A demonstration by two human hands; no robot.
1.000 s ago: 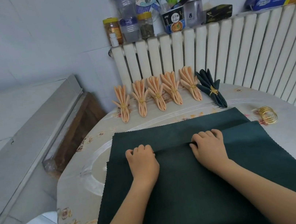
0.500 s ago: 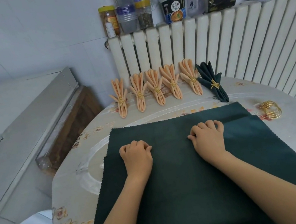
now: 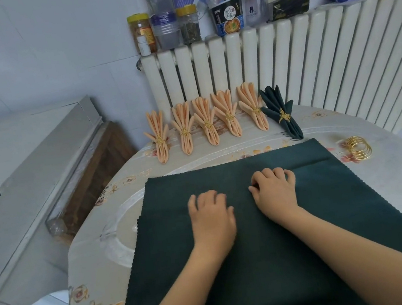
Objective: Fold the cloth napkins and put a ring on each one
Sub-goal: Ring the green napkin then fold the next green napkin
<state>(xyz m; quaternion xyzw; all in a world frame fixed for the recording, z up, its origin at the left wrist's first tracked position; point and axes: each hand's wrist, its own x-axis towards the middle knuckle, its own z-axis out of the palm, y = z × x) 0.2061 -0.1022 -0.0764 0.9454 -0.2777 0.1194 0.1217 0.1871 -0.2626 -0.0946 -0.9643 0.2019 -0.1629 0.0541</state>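
A dark green napkin (image 3: 263, 260) lies spread flat on the round table (image 3: 103, 271), on top of at least one more green cloth whose edge shows at the left. Both hands rest on its far half. My left hand (image 3: 210, 216) has its fingers curled down onto the cloth. My right hand (image 3: 274, 191) sits slightly farther away, fingers bent and pinching a fold whose crease runs off to the right. A pile of gold rings (image 3: 358, 151) lies right of the napkin's far corner.
Along the table's far edge stand several folded peach napkins (image 3: 207, 125) and one folded green napkin (image 3: 281, 114), each in a gold ring. Behind them is a white radiator (image 3: 311, 62) with jars and bottles (image 3: 188, 23) on top. A grey cabinet (image 3: 31, 190) stands at the left.
Both hands have pushed the fold toward the far edge, so the strip of cloth beyond them is narrower. The left hand now sits a little behind the right.
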